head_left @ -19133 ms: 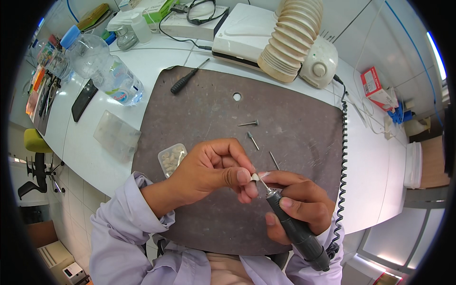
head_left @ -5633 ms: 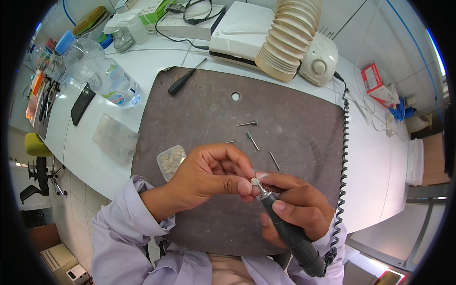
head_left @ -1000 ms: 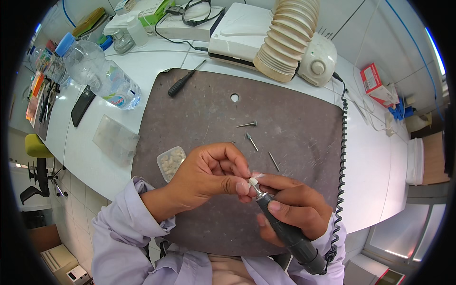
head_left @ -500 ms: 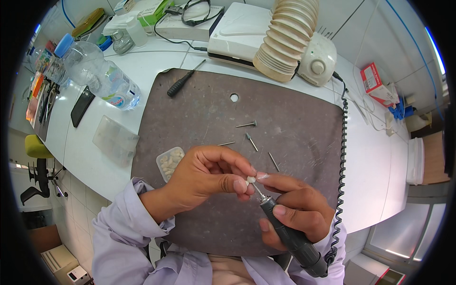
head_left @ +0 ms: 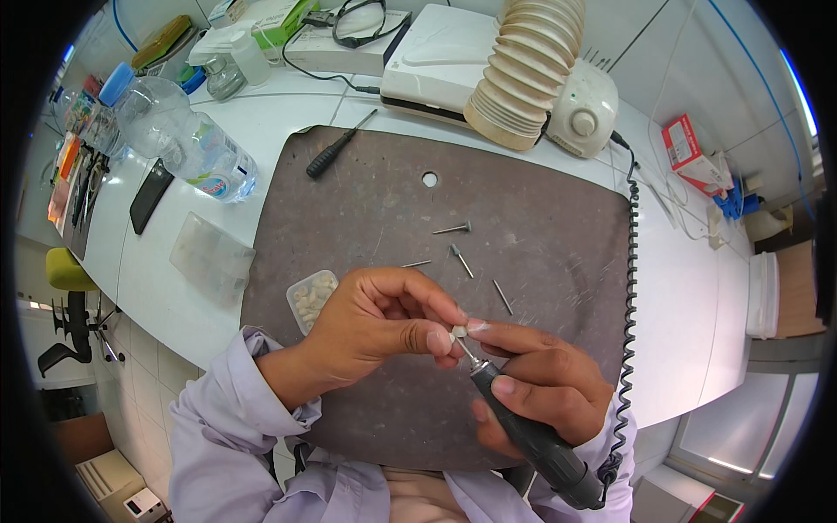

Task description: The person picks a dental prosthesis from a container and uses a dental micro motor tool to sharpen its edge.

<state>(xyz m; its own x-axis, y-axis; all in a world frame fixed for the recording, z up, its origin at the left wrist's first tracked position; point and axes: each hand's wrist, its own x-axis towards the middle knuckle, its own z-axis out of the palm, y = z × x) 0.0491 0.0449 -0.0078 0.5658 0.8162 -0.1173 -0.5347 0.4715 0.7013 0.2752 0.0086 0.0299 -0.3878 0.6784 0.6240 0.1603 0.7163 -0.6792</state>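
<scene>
My left hand (head_left: 384, 318) pinches a small white tooth-shaped piece (head_left: 459, 331) between thumb and fingers. In my right hand (head_left: 554, 383) lies a black rotary handpiece (head_left: 532, 431), slanting up to the left. Its thin metal bur (head_left: 468, 350) reaches the underside of the white piece; the exact contact is too small to tell. The right index fingertip rests at the piece's right side, close to the left fingertips. Just beyond my left wrist stands a clear box (head_left: 311, 299) of small cream-coloured tooth-like pieces, partly hidden by that hand.
On the brown mat (head_left: 366, 209) lie several loose burs (head_left: 462, 260) and a black screwdriver (head_left: 336, 150). A coiled cord (head_left: 629, 288) runs down the mat's right edge. Left are a water bottle (head_left: 187, 139) and a phone (head_left: 152, 196); a ribbed suction hose (head_left: 527, 74) stands behind.
The handpiece has shifted slightly left and up with my right fingers, and its bur stands a little more upright. The white piece has turned slightly; my left hand has barely moved.
</scene>
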